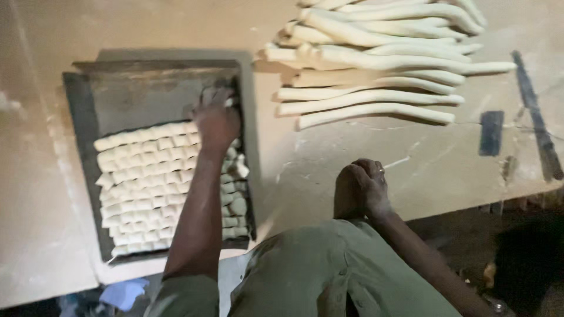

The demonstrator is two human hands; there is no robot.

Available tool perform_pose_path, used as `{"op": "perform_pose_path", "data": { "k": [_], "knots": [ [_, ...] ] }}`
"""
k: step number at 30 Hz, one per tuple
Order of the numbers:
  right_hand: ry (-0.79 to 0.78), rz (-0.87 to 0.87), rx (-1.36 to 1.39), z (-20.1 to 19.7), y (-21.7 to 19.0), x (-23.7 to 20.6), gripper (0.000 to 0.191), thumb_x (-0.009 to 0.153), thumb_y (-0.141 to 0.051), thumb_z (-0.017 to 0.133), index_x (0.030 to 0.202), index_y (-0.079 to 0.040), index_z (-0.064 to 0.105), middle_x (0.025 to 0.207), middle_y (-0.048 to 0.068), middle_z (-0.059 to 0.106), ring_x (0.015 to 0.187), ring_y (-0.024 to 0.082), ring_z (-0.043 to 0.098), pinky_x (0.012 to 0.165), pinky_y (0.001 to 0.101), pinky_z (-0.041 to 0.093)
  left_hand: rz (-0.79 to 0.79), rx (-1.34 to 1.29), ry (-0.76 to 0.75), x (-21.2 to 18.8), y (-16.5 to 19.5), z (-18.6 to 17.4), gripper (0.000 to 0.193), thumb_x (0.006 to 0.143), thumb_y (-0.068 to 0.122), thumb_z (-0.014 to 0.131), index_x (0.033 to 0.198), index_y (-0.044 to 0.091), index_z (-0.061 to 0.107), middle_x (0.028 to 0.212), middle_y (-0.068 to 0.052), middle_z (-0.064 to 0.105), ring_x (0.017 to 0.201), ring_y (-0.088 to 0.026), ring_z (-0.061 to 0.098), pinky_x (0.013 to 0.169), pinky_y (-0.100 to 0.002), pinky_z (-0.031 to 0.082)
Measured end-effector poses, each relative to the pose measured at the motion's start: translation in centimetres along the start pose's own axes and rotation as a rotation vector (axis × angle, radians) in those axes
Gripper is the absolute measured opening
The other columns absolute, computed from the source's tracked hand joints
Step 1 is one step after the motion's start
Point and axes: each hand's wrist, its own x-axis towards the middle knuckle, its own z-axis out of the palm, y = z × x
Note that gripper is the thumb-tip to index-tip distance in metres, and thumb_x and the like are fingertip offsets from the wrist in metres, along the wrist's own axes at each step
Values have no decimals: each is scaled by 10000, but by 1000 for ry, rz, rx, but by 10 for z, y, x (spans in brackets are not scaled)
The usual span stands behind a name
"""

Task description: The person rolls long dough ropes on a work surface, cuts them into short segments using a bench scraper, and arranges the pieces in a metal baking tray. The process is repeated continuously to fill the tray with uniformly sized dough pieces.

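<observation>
Head view: left hand (216, 120) closed on dough pieces (214, 95) over tray (79, 117); right hand (364, 188) fisted, apparently empty, on counter (329, 152).
Risk: a careless drop could disturb packed rows (147, 188); dough ropes (376, 70) near the counter edge may slide.

Left hand (216, 120) sets dough pieces (150, 188) in tray (82, 117)

Matt, soft dough pieces (147, 188) fill a dull dark metal tray (79, 117) on a smooth, flour-dusted wooden table (352, 158).
</observation>
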Motion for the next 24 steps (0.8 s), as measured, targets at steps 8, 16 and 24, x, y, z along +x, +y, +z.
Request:
{"op": "perform_pose_path", "data": {
  "k": [8, 16, 24],
  "knots": [
    [365, 154, -139, -95, 164, -41, 175, 990, -124, 622, 1115, -29, 700, 1293, 178, 583, 1191, 396, 543, 992, 485, 486, 506, -168, 497, -50, 213, 28, 663, 989, 212, 623, 1608, 106, 410, 1658, -223, 322, 1563, -458, 265, 1289, -631, 194],
    [294, -116, -181, -156, 294, 24, 181, 981, -45, 630, 1152, -35, 688, 1394, 179, 563, 1293, 417, 506, 1097, 519, 439, 238, 108, 589, -32, 367, 85, 771, 1055, 394, 615, 1688, 222, 211, 1738, -166, 61, 1590, -437, 46, 1227, -720, 69],
    [243, -186, 63, -138, 267, -51, 468, 946, -172, 665, 1367, 14, 576, 1458, 257, 441, 1392, 469, 404, 1169, 611, 326, 287, 12, 338, -265, 356, 178, 697, 1007, 364, 563, 1630, 142, 343, 1719, -205, 173, 1579, -503, 101, 1210, -753, 102]
  ]
}}
